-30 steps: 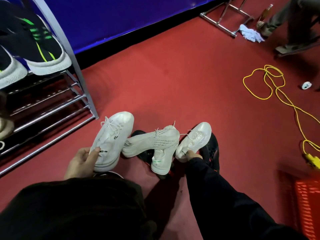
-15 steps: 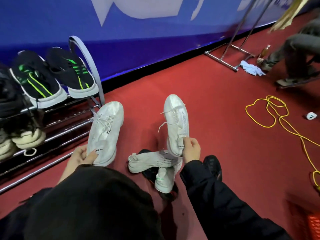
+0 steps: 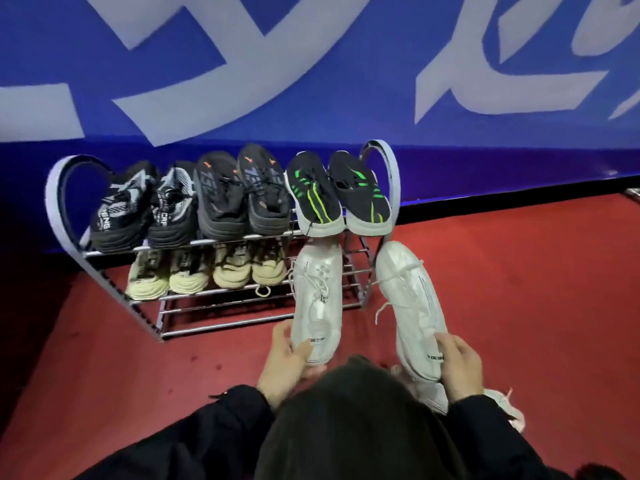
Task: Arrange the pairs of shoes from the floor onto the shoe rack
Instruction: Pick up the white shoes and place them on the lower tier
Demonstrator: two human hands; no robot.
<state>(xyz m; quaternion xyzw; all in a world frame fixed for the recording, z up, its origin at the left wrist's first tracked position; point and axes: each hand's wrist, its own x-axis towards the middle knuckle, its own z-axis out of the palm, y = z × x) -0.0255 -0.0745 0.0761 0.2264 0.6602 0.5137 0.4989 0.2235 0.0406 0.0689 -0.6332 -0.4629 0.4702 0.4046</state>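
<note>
Gripping one white sneaker (image 3: pixel 317 303) per hand (image 3: pixel 285 363)

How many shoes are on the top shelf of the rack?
6, side by side: two black-and-grey knit shoes at left, two black shoes with orange marks in the middle, two black shoes with green stripes at right.

shoes on top shelf (image 3: pixel 242 199): 6 | shoes on lower shelf (image 3: pixel 207 271): 4 | held white shoes (image 3: pixel 317 299): 2

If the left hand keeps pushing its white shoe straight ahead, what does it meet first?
Probably the lower shelf of the shoe rack: the white shoe held by the left hand points at the free spot under the green-striped pair. Depth is unclear.
</note>
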